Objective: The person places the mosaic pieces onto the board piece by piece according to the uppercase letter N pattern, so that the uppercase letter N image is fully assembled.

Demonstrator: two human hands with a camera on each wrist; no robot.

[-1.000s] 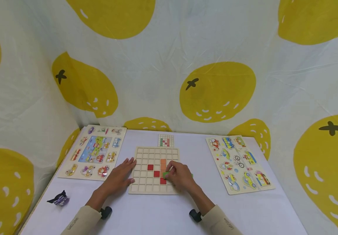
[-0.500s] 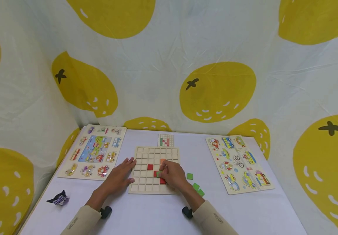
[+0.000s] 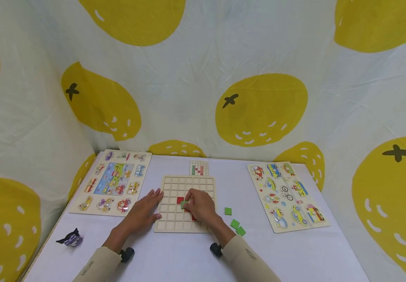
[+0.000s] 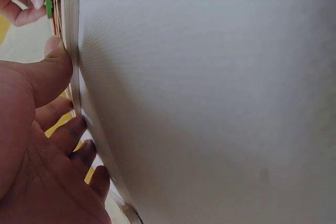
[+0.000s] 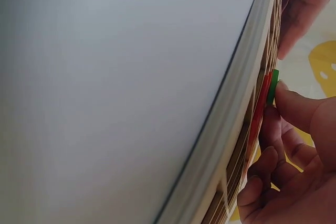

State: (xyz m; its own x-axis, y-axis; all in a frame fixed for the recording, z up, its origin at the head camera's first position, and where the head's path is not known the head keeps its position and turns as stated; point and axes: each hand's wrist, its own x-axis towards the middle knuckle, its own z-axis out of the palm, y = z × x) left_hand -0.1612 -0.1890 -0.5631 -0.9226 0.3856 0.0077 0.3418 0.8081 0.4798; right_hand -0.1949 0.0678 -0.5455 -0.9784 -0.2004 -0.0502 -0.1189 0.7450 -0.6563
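A wooden grid board (image 3: 169, 217) lies flat before me. My right hand (image 3: 201, 204) pinches a green square tile (image 3: 183, 204) between thumb and fingers, over the board's middle. In the right wrist view the green tile (image 5: 272, 86) stands just off the red tiles (image 5: 256, 111). One red tile (image 3: 180, 200) sits in a cell beside the pinched tile; the orange tiles are hidden behind the right hand. With its fingers extended, my left hand (image 3: 143, 209) rests at the board's left edge; thumb and fingertips touch that edge in the left wrist view.
Loose green tiles (image 3: 235, 223) lie right of the board. Behind it is a small card (image 3: 199, 168) with a coloured grid pattern. Picture peg puzzles stand at left (image 3: 83, 207) and right (image 3: 276, 227). A dark, striped cloth-like item (image 3: 71, 238) lies at the left front.
My right hand has moved left and slightly away from me across the board with the green tile, uncovering the loose green tiles at right. The left hand has stayed put.
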